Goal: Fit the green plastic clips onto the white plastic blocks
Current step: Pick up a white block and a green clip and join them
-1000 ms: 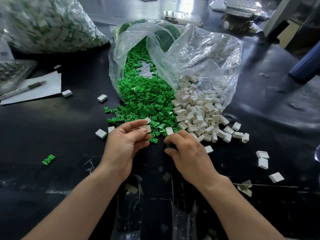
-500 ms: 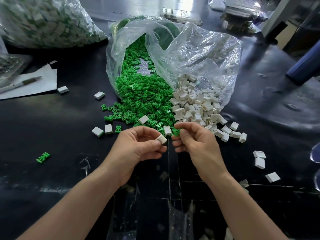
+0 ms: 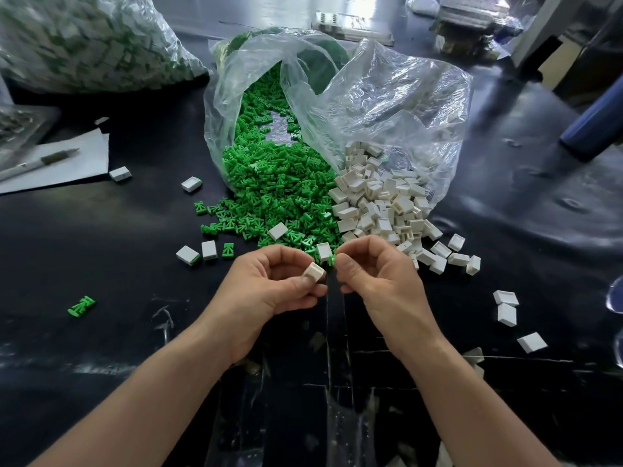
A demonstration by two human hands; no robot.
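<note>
Dark worktop (image 3: 101, 264), glossy and scuffed. At 12 o'clock from the hands lies a clear bag (image 3: 387, 106), mouth open toward the person. The green clips (image 3: 269, 190) spill from its left half and the white blocks (image 3: 381, 203) from its right, the two heaps touching where they meet. A second bag (image 3: 84, 45), full and blurred, sits at 10 o'clock. At 9 o'clock is a sheet of paper (image 3: 67, 163) with a pen (image 3: 40, 161) lying on it.

Left hand (image 3: 269, 298): fingers (image 3: 283, 261) curled, thumb and forefinger pinching one white block (image 3: 313, 273) clear of the worktop.

Right hand (image 3: 381, 288): fingers (image 3: 367, 251) curled, tips pinching one green clip (image 3: 332, 260), mostly hidden. The clip sits just beside the block at its 1 o'clock; contact between them cannot be determined.

Stray blocks lie at 4 o'clock and at 10 o'clock of the hands, and a lone clip at 8 o'clock.
</note>
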